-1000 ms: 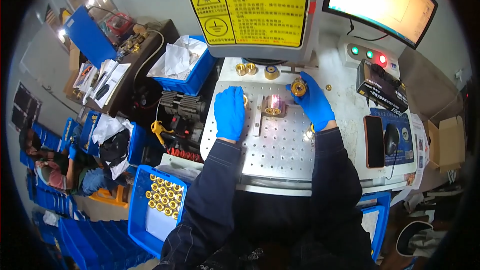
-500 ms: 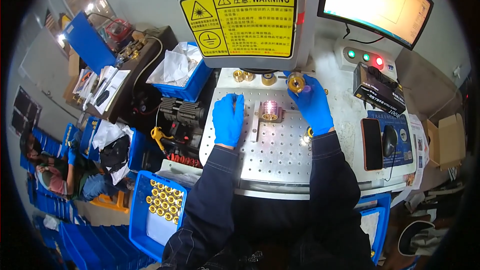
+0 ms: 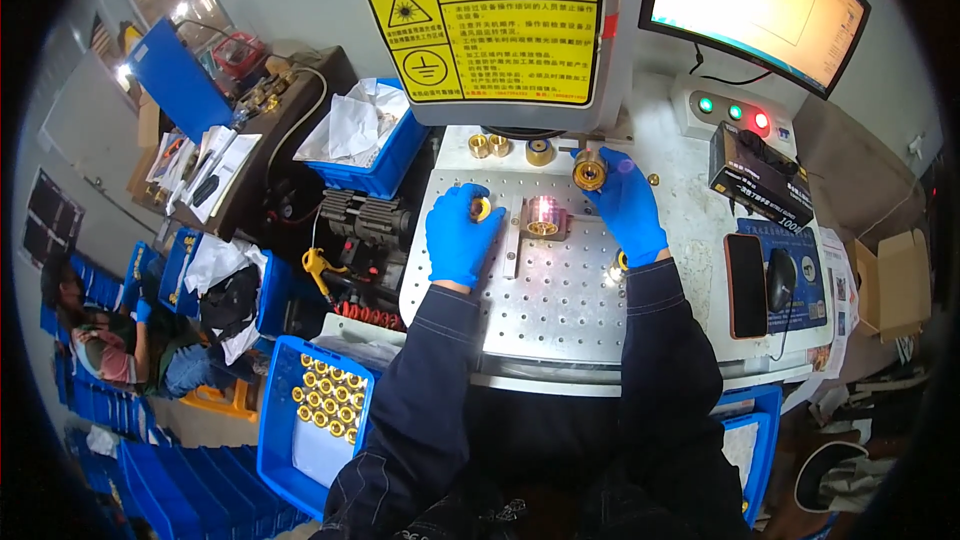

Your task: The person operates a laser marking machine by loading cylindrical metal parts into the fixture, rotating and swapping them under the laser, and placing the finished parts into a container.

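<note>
Both my hands wear blue gloves over the perforated metal plate [image 3: 560,315]. My left hand [image 3: 460,240] is closed on a small brass ring [image 3: 482,209], which shows between thumb and fingers. In my right hand [image 3: 630,205] is a round brass fitting [image 3: 590,172], its open end facing me. Between the hands, a shiny brass cylinder [image 3: 544,216] sits in a small holder on the plate, lit pinkish, beside an upright metal bar [image 3: 513,240]. Behind it stand two brass rings [image 3: 488,146] and a brass piece with a dark centre [image 3: 539,152].
A machine head [image 3: 490,40] with a yellow warning label overhangs the plate. To the right are a monitor [image 3: 755,10], a glove box [image 3: 760,175], a phone [image 3: 745,285] and a mouse [image 3: 780,280]. A blue bin [image 3: 275,440] holds several brass fittings. Another person [image 3: 130,345] sits far left.
My left hand has turned, bringing the brass ring into sight between its fingers. The fitting in my right hand has tilted and now faces me more. The whole view has shifted slightly.
</note>
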The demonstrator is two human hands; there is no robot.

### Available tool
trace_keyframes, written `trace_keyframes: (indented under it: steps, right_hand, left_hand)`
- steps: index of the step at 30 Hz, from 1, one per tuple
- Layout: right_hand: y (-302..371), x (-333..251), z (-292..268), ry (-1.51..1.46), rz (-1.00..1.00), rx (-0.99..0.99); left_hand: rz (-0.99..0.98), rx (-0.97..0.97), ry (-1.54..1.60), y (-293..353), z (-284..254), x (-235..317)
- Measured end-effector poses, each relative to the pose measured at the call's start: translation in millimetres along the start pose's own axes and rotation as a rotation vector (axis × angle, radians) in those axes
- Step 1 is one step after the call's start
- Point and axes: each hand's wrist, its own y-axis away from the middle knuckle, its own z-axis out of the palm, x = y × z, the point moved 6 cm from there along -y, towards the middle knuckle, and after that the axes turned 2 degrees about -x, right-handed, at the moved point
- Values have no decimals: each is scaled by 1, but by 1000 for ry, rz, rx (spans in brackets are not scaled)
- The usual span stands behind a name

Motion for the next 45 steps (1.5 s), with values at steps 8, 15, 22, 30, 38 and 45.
trace_keyframes:
  steps: [8, 15, 22, 30, 38, 45]
  right_hand:
    - [-5, 18, -6, -428, 109, -90]
    - [-1, -16, 12, 60, 68, -7]
    - [-3, -2, 2, 97, 130, -1]
    - [-4, 4, 2, 79, 151, -17]
    - [4, 0, 13, 122, 206, -101]
    - [6, 15, 21, 196, 103, -294]
  left_hand:
    - [51, 206, -168, 3, -10, -14]
    - [-122, 101, -444, 1, -8, -21]
    - [386, 155, 25, 1, -15, 37]
    - [541, -163, 12, 6, 14, 42]
    - [345, 184, 59, 0, -12, 30]
    - [338, 232, -235, 2, -10, 21]
